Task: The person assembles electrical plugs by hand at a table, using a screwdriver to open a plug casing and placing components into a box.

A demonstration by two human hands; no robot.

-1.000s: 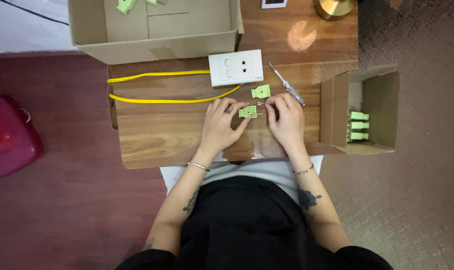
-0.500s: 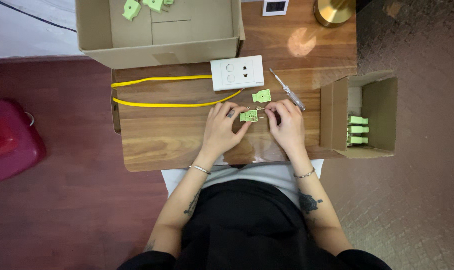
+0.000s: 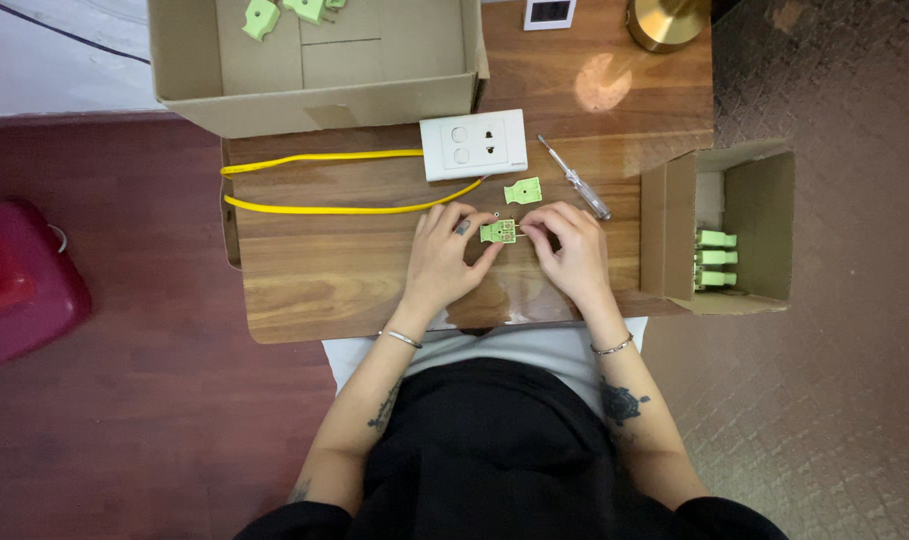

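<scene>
Two hands met over a small green plastic part (image 3: 498, 232) near the middle of the wooden desk (image 3: 304, 290). The left hand (image 3: 442, 262) had its fingers curled around the left side of the part, its grip closed on it, with the thumb reaching in from below. The right hand (image 3: 572, 252) pinched at the part's right edge with its fingertips; it looked to be grasping the same piece, though the contact was too small to tell for sure. The part sat just above the desk surface between the two hands.

Just beyond it, to the far right, lay a second green part (image 3: 522, 190), apart from both hands. A screwdriver (image 3: 574, 179) with a clear handle lay slanted just right of that. Farther off rested a white wall socket plate (image 3: 473, 144), with a yellow cable (image 3: 324, 182) looping away to the left. A large open cardboard box (image 3: 314, 60) stood at the far edge, holding more green pieces. A small cardboard box (image 3: 719, 228) at the right held a stack of green parts.
</scene>
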